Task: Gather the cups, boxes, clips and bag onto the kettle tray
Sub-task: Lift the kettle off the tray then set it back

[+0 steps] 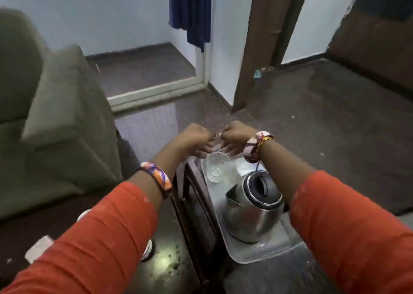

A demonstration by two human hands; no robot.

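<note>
We're looking down at the kettle tray (243, 252), a pale rectangular one sitting on a dark wooden surface (196, 206). The steel kettle (251, 211) is sitting at the tray's near end; a clear glass cup (216, 166) is standing upright at the far end, already on the tray.

Both hands are meeting just above and behind that cup. Our left hand (197, 140) is curling closed, our right hand (234, 137) likewise, knuckles nearly touching. They're pinching something small and pale between them (218, 135). It's too blurred to name; could be a clip or the bag's edge, we can't tell which.

Step in hand, as we're reading it: handling a small item over the tray's far end, likely about to set it down by the cup. One cup is gathered; there's a pale flat patch (242, 166) just right of the cup that we can't identify.

Next move is calling for lowering the item into the free tray space between cup and kettle without knocking the cup, then going back for the rest. Boxes and the remaining cups aren't clearly in view. Risk: the glass is light and sitting right under our hands.
</note>
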